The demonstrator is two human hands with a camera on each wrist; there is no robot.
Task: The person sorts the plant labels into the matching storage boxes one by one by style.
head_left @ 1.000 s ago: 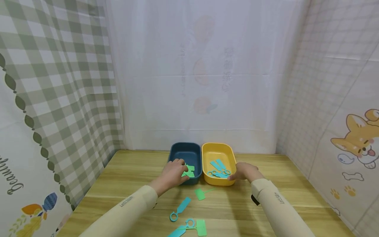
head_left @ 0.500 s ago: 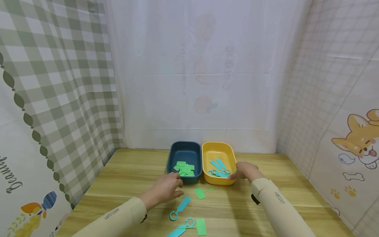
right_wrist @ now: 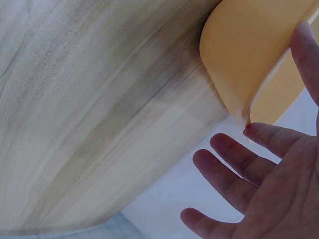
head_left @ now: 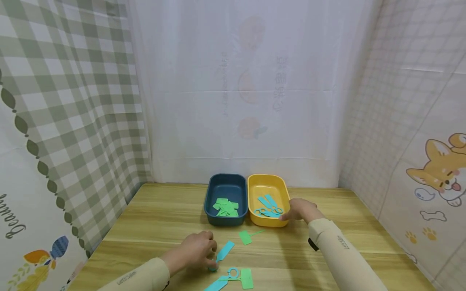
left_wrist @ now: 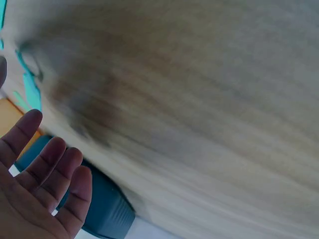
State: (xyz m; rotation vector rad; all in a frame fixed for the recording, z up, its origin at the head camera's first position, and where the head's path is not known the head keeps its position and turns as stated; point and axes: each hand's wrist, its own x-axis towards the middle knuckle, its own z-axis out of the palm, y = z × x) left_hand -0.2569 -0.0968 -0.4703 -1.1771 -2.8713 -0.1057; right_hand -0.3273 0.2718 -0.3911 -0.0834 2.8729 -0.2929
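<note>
My left hand (head_left: 194, 251) is low over the table, its fingertips at the ring end of a flat blue tag (head_left: 225, 250). In the left wrist view its fingers are relaxed and apart, with a blue ringed tag (left_wrist: 32, 92) beyond them. My right hand (head_left: 301, 210) touches the near right corner of the yellow bin (head_left: 267, 184); in the right wrist view the thumb and index fingertips meet its rim (right_wrist: 271, 74). Several blue ringed tags (head_left: 271, 200) lie in that bin. Beside it, the dark blue bin (head_left: 226, 221) holds several green flag-shaped tags (head_left: 227, 207).
Another blue ringed tag (head_left: 217, 283) lies near the front, crossed by the thin stem of a green flag-shaped tag (head_left: 246, 279). A second green tag (head_left: 245, 237) is just before the bins. Curtains (head_left: 240, 121) stand behind and at both sides of the wooden table (head_left: 160, 210).
My left hand has moved out of the dark blue bin, back and down to the blue tag on the table. The green tags in that bin now show fully. My right hand stays put.
</note>
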